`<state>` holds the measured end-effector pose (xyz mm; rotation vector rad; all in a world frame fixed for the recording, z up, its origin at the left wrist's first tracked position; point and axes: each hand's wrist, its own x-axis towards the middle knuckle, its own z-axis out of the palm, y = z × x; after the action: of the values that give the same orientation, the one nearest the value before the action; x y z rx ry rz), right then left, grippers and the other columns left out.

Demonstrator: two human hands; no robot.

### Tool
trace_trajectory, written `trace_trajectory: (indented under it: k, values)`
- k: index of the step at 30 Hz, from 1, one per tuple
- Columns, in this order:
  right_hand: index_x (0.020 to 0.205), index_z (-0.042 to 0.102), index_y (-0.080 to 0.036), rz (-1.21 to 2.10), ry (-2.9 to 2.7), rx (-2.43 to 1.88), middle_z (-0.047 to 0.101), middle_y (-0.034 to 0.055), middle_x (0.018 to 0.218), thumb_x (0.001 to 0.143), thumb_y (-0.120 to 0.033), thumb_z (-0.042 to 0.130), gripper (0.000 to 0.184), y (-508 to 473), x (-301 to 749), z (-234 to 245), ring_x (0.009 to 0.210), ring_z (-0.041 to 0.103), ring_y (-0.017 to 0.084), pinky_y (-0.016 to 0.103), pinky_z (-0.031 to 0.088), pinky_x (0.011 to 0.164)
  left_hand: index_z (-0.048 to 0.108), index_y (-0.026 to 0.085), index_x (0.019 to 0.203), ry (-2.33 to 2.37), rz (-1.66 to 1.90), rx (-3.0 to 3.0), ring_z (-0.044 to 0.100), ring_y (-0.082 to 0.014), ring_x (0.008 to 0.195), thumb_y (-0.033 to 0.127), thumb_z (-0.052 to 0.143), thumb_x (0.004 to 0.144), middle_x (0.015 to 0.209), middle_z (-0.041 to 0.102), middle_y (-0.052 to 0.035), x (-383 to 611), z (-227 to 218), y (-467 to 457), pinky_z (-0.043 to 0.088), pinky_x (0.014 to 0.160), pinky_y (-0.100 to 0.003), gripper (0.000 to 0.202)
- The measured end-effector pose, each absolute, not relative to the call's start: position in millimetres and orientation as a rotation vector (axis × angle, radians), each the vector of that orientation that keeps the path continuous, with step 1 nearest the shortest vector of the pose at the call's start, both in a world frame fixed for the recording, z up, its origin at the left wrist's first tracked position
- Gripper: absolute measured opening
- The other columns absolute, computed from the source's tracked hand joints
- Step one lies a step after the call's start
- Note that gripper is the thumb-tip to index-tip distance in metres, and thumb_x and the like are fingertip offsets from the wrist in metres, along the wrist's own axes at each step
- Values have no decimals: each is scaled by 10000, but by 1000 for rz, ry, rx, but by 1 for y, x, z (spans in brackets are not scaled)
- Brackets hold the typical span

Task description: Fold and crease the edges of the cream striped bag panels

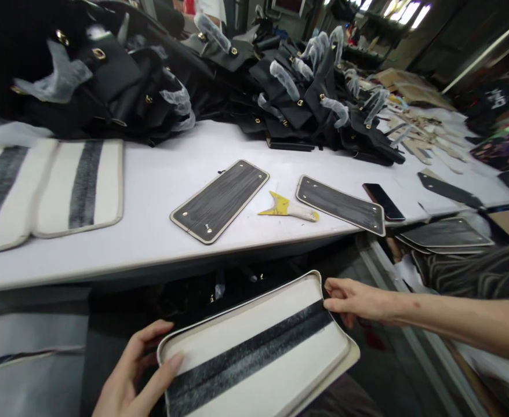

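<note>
A cream bag panel (pixel 276 313) with a dark stripe across its middle is held between my hands, below the table's front edge. My left hand (pixel 139 370) grips its left end, thumb on top and fingers at the edge. At its upper right side, my right hand (pixel 352 301) pinches the rim between thumb and fingers. A second pale layer shows under the panel's lower right edge. On the table beyond lie two dark base plates with metal studs, one at the left (pixel 222 200) and one at the right (pixel 341 204). Between them rests a yellow-and-white notched tool (pixel 288 208).
Similar striped panels (pixel 111 191) lie on the white table (pixel 150 249) at left. Black bags with plastic-wrapped handles (pixel 298 87) are heaped along the back. A phone (pixel 382 201) lies near the right edge; dark plates (pixel 450 233) are stacked lower right.
</note>
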<state>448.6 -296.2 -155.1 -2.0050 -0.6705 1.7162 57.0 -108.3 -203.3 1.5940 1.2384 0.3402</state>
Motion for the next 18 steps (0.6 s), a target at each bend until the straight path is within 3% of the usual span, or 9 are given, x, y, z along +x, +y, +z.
trace_trajectory:
  k: [4, 8, 13, 18]
  values:
    - [838, 471, -193, 1640, -665, -2018, 499, -37, 692, 740, -601, 707, 482, -298, 442, -156, 550, 510, 104, 226, 438, 463, 612, 270, 1047, 1160, 682, 2275, 556, -301, 1107, 384, 638, 826, 1171, 592, -68, 80, -169, -128, 413, 988, -492, 250]
    - [832, 474, -200, 1515, -652, -2044, 494, -39, 670, 767, -612, 670, 461, -306, 436, -165, 554, 480, 106, 230, 401, 466, 605, 302, 1152, 811, 716, 2617, 542, -264, 1130, 237, 593, 867, 1214, 617, -45, 120, -142, -157, 387, 967, -445, 293]
    - [849, 524, -200, 1106, -869, -2232, 488, -34, 648, 774, -550, 675, 388, -314, 436, -167, 589, 470, 137, 267, 386, 523, 567, 271, 1240, 676, 331, 2629, 499, -268, 1200, 409, 530, 931, 1327, 579, -26, 154, -146, -181, 388, 1012, -445, 341]
    - [981, 603, -194, 285, -1547, -2141, 604, 65, 921, 884, -399, 626, 228, -282, 418, -138, 870, 561, 216, 348, 451, 798, 541, 259, 1271, 755, 280, 2675, 491, -294, 1176, 486, 502, 933, 1298, 574, -61, 162, -149, -189, 411, 983, -475, 409]
